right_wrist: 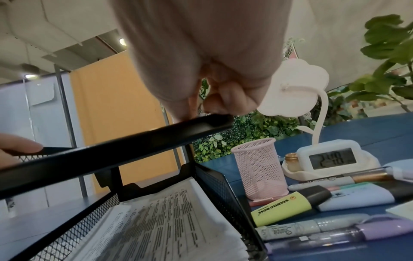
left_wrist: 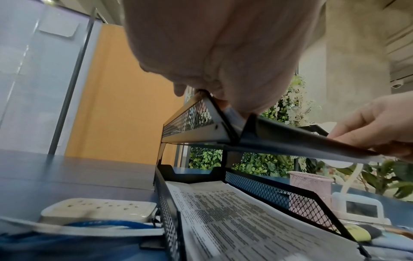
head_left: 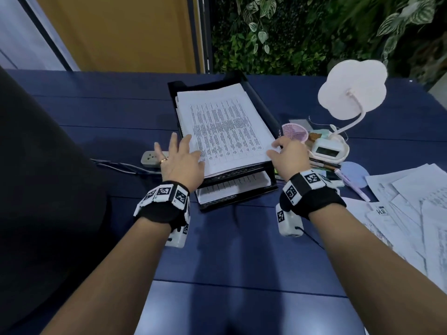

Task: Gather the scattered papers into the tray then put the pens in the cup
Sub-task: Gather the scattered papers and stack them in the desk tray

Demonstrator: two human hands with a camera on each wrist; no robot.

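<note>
A black two-tier mesh tray (head_left: 238,170) stands mid-table with a stack of printed papers (head_left: 225,126) on its top tier. My left hand (head_left: 180,157) lies with spread, straight fingers on the stack's front left corner. At the front right corner, my right hand (head_left: 287,153) pinches the stack with curled fingers. More printed sheets (left_wrist: 245,220) lie in the lower tier. A pink mesh cup (right_wrist: 260,167) stands right of the tray. Beside it lie a yellow highlighter (right_wrist: 283,208), markers (right_wrist: 312,227) and a purple pen (head_left: 348,182). Scattered papers (head_left: 411,209) cover the table's right side.
A white cloud-shaped lamp (head_left: 350,90) with a clock base (head_left: 327,149) stands behind the pens. A power strip (head_left: 152,158) with cables lies left of the tray. A large dark shape (head_left: 36,165) fills the left edge. Foliage lines the back wall.
</note>
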